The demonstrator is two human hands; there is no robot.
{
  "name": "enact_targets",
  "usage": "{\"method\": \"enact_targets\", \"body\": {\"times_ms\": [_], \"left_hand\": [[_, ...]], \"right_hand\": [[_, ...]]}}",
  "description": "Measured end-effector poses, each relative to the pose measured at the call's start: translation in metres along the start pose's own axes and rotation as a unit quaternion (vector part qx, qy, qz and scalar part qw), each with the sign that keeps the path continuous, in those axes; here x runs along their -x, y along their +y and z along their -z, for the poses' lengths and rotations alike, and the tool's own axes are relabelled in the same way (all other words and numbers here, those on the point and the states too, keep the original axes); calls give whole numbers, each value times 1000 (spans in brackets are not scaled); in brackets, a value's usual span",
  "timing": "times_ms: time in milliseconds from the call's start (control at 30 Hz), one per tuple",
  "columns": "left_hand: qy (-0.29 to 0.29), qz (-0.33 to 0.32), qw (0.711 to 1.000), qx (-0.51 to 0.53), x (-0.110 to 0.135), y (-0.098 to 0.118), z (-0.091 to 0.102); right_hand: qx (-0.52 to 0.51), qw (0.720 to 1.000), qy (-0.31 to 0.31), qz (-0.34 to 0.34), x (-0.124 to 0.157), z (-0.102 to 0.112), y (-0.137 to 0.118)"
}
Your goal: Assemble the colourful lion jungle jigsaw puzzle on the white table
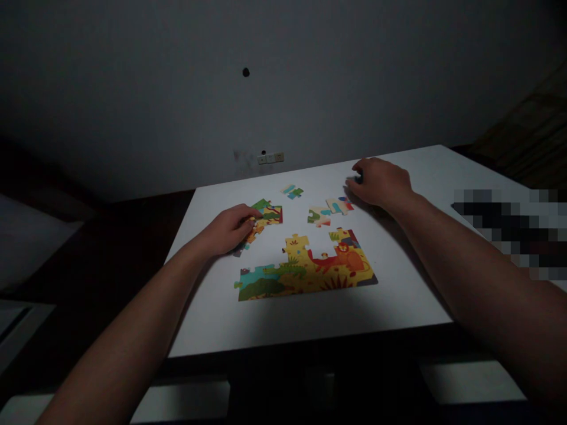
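On the white table lies a partly joined jigsaw puzzle (319,268) with a lion, a crocodile and yellow ground; its upper edge is uneven, with a gap near the lion. My left hand (230,227) rests left of it, thumb and forefinger apart over loose puzzle pieces (272,213) in green and orange, partly covering them. My right hand (383,182) is at the far right, fingers curled around something dark and small that I cannot make out. Just left of and below it lie a pale piece with blue and red (340,205) and a green and cream piece (319,216).
Another blue and green puzzle piece (292,190) lies near the table's back edge. The white table (310,330) stands close to a grey wall (177,88) with sockets (271,158). A blurred-out dark object (509,227) is at the right.
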State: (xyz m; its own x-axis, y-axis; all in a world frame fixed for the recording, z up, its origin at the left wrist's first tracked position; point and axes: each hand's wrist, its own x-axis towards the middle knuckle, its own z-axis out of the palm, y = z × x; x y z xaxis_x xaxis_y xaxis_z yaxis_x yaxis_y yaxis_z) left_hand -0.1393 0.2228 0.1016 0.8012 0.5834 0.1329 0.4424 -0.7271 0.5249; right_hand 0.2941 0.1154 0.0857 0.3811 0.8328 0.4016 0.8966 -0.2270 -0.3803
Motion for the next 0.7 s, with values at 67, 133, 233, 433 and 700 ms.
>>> {"method": "enact_targets", "body": {"times_ms": [67, 133, 233, 433, 700], "left_hand": [[0, -3, 1000, -16, -1, -1, -1], [-4, -5, 1000, -28, -2, 0, -1], [-10, -11, 999, -37, -2, 1, -1], [-8, -7, 999, -41, -2, -2, -1], [-5, 2, 999, -39, -1, -1, -1]], "right_hand": [[-47, 998, 24, 43, -2, 2, -1], [-98, 992, 17, 75, -2, 4, -9], [-235, 966, -76, 75, 4, 2, -27], [-436, 842, -307, 77, 31, -9, -69], [-477, 790, -384, 42, 42, -11, -85]]}}
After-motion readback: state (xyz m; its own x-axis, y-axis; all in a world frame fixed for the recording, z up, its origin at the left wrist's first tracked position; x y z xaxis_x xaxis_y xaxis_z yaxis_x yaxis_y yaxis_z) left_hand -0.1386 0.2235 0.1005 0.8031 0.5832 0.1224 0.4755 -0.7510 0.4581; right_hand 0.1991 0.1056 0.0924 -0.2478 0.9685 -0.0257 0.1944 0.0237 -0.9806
